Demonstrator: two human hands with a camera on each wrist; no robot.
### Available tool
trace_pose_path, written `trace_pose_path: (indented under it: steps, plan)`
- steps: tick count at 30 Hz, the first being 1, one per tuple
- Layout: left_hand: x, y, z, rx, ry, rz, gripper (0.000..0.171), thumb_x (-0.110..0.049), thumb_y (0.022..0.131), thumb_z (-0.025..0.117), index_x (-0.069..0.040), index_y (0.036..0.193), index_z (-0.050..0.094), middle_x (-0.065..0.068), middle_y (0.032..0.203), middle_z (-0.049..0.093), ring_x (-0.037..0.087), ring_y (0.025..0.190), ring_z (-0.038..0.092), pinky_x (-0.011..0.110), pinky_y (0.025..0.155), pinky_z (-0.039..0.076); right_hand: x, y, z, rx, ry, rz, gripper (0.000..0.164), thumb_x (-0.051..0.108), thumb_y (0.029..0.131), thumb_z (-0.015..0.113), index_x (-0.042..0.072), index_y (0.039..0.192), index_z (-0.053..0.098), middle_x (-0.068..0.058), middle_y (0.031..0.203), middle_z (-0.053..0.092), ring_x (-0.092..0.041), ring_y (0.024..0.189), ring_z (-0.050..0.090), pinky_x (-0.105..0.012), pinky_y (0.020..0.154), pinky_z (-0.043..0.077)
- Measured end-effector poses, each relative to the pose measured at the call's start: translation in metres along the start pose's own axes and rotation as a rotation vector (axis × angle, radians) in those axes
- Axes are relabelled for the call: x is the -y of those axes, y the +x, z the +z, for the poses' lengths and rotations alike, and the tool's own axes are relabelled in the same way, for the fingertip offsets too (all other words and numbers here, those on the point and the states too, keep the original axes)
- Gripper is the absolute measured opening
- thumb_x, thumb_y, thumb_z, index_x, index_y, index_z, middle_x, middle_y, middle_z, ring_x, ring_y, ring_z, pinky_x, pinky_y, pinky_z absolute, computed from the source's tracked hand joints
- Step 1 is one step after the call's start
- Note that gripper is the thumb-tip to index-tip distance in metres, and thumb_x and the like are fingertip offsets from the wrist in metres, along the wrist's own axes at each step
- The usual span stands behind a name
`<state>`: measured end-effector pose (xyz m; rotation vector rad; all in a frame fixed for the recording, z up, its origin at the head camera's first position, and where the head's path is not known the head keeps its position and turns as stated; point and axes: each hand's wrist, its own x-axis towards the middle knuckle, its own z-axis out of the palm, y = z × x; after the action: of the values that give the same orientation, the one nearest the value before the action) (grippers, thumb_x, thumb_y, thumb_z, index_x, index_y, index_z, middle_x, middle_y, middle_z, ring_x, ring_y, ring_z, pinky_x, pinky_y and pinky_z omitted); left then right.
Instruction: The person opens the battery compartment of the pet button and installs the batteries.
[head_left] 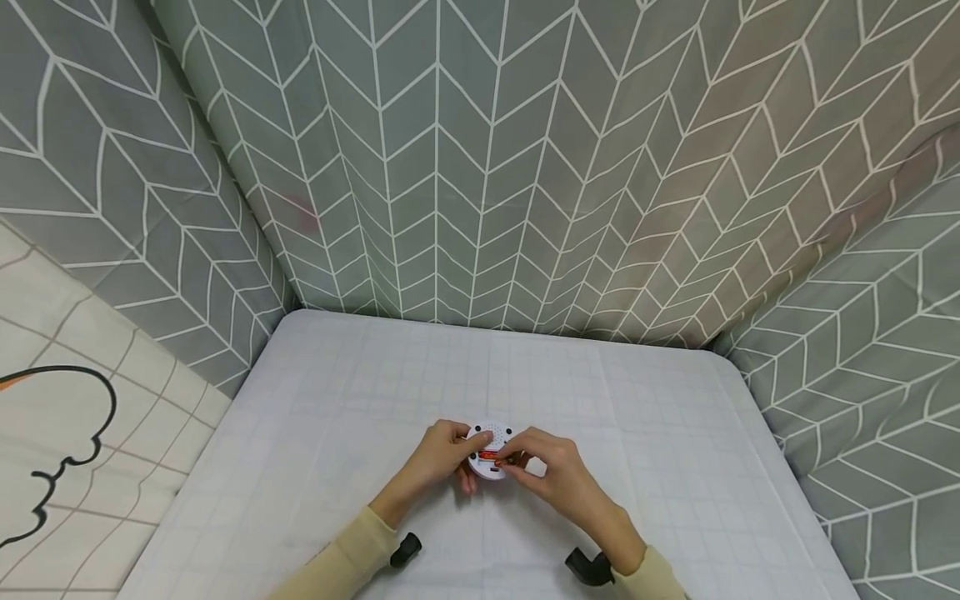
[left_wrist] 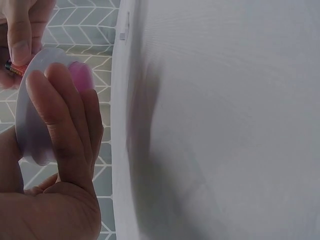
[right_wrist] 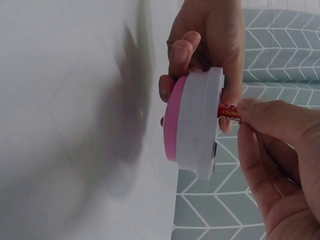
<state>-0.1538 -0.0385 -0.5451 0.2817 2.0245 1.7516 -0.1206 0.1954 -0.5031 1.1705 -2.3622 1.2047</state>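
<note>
My left hand (head_left: 442, 452) grips a round white device (head_left: 497, 432) by its edge, thumb on the face turned up and fingers underneath. Small holes, dark feet and a battery compartment show on that face. The right wrist view shows the device's pink underside (right_wrist: 173, 120). Between thumb and fingertips, my right hand (head_left: 557, 468) pinches a red battery (right_wrist: 229, 112), one end of it at the compartment. Another red battery (head_left: 489, 455) appears to lie in the compartment. Fingers partly hide the compartment in the head view.
A white-covered table (head_left: 360, 375) lies beneath both hands, which hold the device above it. Patterned grey curtains (head_left: 465, 167) stand behind and at the sides. Black pieces (head_left: 406, 550) sit by both wrists.
</note>
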Motion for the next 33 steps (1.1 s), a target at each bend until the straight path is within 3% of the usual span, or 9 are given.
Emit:
trace_pose_path:
  steps: [5,14,20,33]
  plan:
    - [-0.003,-0.002,0.003,0.004,-0.009,0.011,0.042,-0.040,0.103,0.070,0.000,0.089,0.069,0.012,0.058,0.070,0.018,0.044,0.068,0.040,0.049,0.061,0.000,0.000,0.004,-0.014,-0.006,0.012,0.033,-0.002,0.082,0.088,0.011,0.109,0.074,0.002,0.101,0.077,-0.010,0.083,0.071,-0.021,0.071,0.060]
    - [-0.003,-0.005,0.006,0.018,-0.009,0.020,0.040,-0.038,0.103,0.069,0.000,0.091,0.070,0.013,0.059,0.071,0.019,0.045,0.069,0.039,0.051,0.061,-0.002,0.001,0.007,-0.059,-0.018,-0.089,0.030,0.000,0.081,0.088,0.011,0.107,0.078,0.002,0.095,0.076,-0.008,0.079,0.069,-0.020,0.066,0.058]
    - [-0.005,-0.003,0.007,0.024,-0.013,0.026,0.041,-0.039,0.103,0.069,-0.001,0.090,0.069,0.013,0.059,0.071,0.019,0.045,0.069,0.039,0.051,0.061,-0.003,0.003,0.010,-0.084,-0.031,-0.122,0.026,0.001,0.083,0.086,0.010,0.106,0.080,0.004,0.096,0.077,-0.005,0.084,0.068,-0.015,0.071,0.055]
    - [-0.005,-0.003,0.008,0.042,-0.042,0.034,0.042,-0.037,0.105,0.068,0.000,0.086,0.067,0.013,0.057,0.070,0.017,0.044,0.068,0.046,0.051,0.062,-0.003,0.000,0.016,-0.103,-0.050,-0.060,0.022,0.000,0.084,0.087,0.011,0.101,0.081,0.003,0.090,0.075,-0.009,0.077,0.065,-0.019,0.064,0.054]
